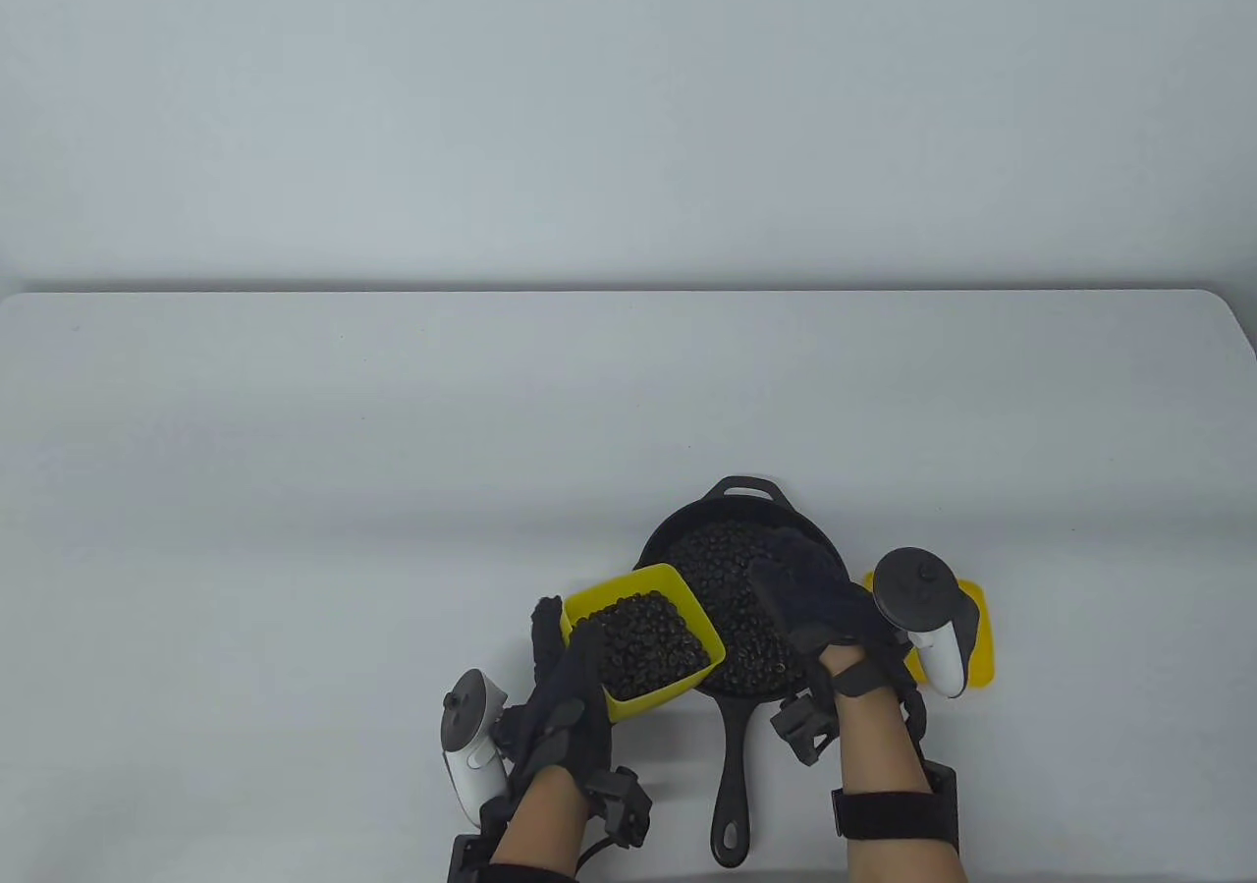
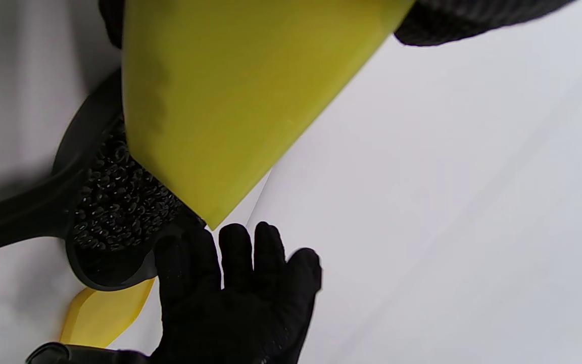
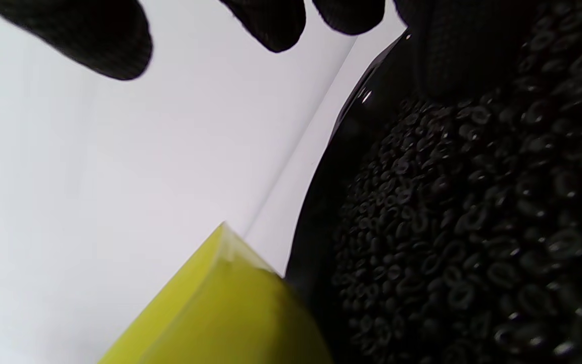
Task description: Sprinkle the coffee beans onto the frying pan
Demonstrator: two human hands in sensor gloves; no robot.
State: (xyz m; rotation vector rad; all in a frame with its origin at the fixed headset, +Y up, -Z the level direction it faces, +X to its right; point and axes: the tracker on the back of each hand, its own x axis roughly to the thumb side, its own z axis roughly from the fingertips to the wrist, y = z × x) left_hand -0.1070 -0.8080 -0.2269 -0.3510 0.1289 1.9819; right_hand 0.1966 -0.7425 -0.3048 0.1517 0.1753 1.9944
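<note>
- Frying pan (image 1: 738,569), layered with coffee beans (image 1: 727,554), near the table's (image 1: 295,490) front edge.
- Left hand (image 1: 565,691) grips yellow box (image 1: 643,639) of beans above pan's left rim.
- Right hand (image 1: 820,588), fingers extended and holding nothing, over the pan.
- Yellow lid (image 1: 982,642) beside pan's right.

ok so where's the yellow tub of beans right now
In the table view the yellow tub sits bottom centre, gripped by the left hand, overlapping the frying pan's left rim.

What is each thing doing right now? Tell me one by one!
Yellow tub: full of coffee beans, held up beside the pan.
Frying pan: on the table, covered in beans.
Left hand: gripping the tub.
Right hand: open, over the pan.
Yellow lid: flat on the table.
</note>
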